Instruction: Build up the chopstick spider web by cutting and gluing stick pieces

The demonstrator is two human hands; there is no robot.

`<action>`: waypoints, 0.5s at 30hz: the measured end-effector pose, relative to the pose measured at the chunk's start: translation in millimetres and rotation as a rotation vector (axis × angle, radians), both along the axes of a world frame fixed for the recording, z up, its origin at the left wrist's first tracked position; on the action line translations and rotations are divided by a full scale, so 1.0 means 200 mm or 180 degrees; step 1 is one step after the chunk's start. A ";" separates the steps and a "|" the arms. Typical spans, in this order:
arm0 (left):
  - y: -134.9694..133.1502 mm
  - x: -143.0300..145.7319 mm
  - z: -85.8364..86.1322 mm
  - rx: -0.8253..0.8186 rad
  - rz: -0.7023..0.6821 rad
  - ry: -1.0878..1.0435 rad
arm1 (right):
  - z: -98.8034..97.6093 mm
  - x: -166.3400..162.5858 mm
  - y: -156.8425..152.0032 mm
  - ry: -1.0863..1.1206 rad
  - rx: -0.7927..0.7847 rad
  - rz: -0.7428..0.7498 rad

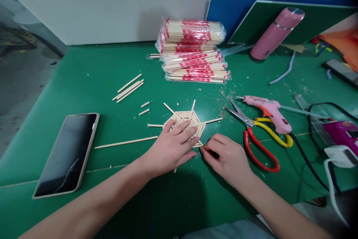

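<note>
A web-like frame of wooden chopsticks [186,115] lies on the green table, with rows of short pieces between spokes that stick out around it. My left hand [172,147] rests flat over its middle and lower left, fingers spread, hiding part of it. At the lower right edge, my right hand [228,159] pinches the end of a chopstick between thumb and fingers. Close to the left hand lies a long loose chopstick [125,142]. Two short cut pieces [144,112] and several longer cut sticks [129,88] lie to the upper left.
Scissors [251,122] with red and yellow handles and a pink glue gun [268,110] lie right of my right hand. Plastic-wrapped chopstick packs [195,56] are stacked behind. A pink flask [276,34] stands at the back right. A phone [67,153] lies left; cables [310,164] run right.
</note>
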State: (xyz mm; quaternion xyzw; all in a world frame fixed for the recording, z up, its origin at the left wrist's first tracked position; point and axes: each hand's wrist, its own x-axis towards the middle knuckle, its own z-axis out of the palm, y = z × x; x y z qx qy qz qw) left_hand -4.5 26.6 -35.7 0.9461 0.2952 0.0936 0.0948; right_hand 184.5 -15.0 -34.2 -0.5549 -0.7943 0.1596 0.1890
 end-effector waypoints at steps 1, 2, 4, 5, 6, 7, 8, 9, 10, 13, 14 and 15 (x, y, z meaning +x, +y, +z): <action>0.00 0.00 0.00 0.0009 -0.0005 0.0008 | 0.00 0.00 0.00 -0.0008 0.0005 0.0004; 0.00 0.00 0.00 0.0016 -0.0011 0.0011 | 0.00 0.00 0.00 -0.0016 0.0009 0.0006; 0.00 0.00 0.01 0.0023 -0.0009 -0.0004 | -0.01 0.00 0.00 -0.0028 0.0016 0.0010; 0.00 0.00 0.01 0.0018 -0.0006 -0.0020 | -0.01 0.00 0.00 -0.0034 0.0016 0.0011; 0.00 0.00 0.01 -0.0003 0.0001 -0.0039 | -0.01 0.00 0.00 -0.0040 0.0016 0.0008; 0.00 0.00 0.01 -0.0037 0.0017 -0.0058 | -0.01 0.00 0.00 -0.0045 0.0016 0.0001; 0.01 0.00 0.01 -0.0083 0.0029 -0.0080 | -0.01 0.00 0.00 -0.0051 0.0020 -0.0010; 0.01 0.00 0.01 -0.0136 0.0040 -0.0101 | -0.01 0.00 0.00 -0.0056 0.0022 -0.0020; 0.02 -0.01 0.00 -0.0189 0.0048 -0.0124 | -0.01 0.00 0.00 -0.0060 0.0028 -0.0032; 0.03 -0.01 0.00 -0.0309 0.0058 -0.0170 | 0.00 0.00 0.00 -0.0066 0.0039 -0.0058; 0.03 -0.01 0.01 -0.0347 0.0056 -0.0160 | 0.00 0.00 0.00 -0.0065 0.0041 -0.0062; 0.03 -0.02 0.01 -0.0390 0.0044 -0.0130 | 0.00 0.00 0.00 -0.0063 0.0043 -0.0067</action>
